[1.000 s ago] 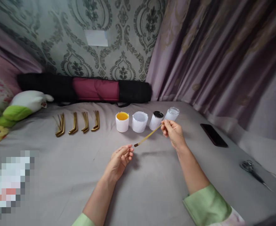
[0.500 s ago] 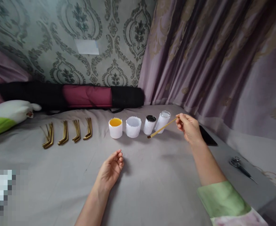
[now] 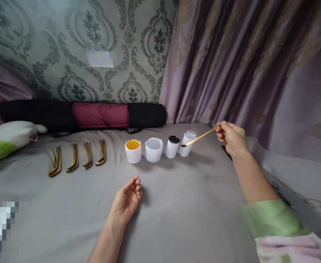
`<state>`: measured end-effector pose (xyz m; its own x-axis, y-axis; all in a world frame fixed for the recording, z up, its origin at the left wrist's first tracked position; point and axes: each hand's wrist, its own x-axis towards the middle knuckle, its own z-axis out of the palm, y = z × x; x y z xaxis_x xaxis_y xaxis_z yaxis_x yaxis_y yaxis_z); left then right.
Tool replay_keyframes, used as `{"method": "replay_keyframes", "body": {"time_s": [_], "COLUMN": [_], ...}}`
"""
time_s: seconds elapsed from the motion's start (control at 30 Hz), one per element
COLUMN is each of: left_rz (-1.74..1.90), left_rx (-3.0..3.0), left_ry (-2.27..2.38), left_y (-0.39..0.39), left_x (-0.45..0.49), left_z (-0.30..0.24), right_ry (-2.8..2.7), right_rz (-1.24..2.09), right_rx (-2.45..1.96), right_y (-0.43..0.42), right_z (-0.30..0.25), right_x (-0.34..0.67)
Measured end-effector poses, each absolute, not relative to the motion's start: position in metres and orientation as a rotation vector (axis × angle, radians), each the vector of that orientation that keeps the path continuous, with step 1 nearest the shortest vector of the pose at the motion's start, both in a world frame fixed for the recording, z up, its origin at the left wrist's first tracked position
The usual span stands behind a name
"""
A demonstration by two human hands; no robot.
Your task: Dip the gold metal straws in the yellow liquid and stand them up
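My right hand [image 3: 233,138] pinches one end of a gold straw [image 3: 201,137] with a short bent tip. The straw slants down to the left, its bent end in front of a tall clear glass wrapped in white [image 3: 187,144]; whether they touch I cannot tell. Beside that glass stand a narrow white-wrapped cup with a black inside [image 3: 173,148], a wide white-wrapped cup [image 3: 154,150] and a white-wrapped cup with an orange-yellow inside [image 3: 133,152]. My left hand [image 3: 128,199] rests palm-up on the grey sheet, fingers loosely curled, nothing in it, in front of the cups.
Several bundles of bent gold straws [image 3: 72,159] lie in a row at the left. Behind are a long black-and-maroon bag [image 3: 100,114] and a plush toy [image 3: 11,137]. Scissors [image 3: 276,188] and a dark flat object [image 3: 226,152] lie at the right, partly hidden by my arm.
My right hand has moved right and slightly up, carrying the straw. Its bent tip has gone from before the black-topped cup to before the tall glass. My left hand is nearly still.
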<state>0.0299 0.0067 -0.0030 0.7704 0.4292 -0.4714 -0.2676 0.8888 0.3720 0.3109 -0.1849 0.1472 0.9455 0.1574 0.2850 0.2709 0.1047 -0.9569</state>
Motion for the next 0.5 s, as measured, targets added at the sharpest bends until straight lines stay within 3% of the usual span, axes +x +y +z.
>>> {"method": "replay_keyframes", "body": {"time_s": [0.5], "left_rz": [0.386], "left_rx": [0.304], "left_ry": [0.568], "left_y": [0.007], "left_x": [0.028], "left_z": [-0.002], "right_ry": [-0.306], "right_rz": [-0.206], "right_rx": [-1.486], "right_y": [-0.19], "right_z": [0.165], "right_x": [0.334]}}
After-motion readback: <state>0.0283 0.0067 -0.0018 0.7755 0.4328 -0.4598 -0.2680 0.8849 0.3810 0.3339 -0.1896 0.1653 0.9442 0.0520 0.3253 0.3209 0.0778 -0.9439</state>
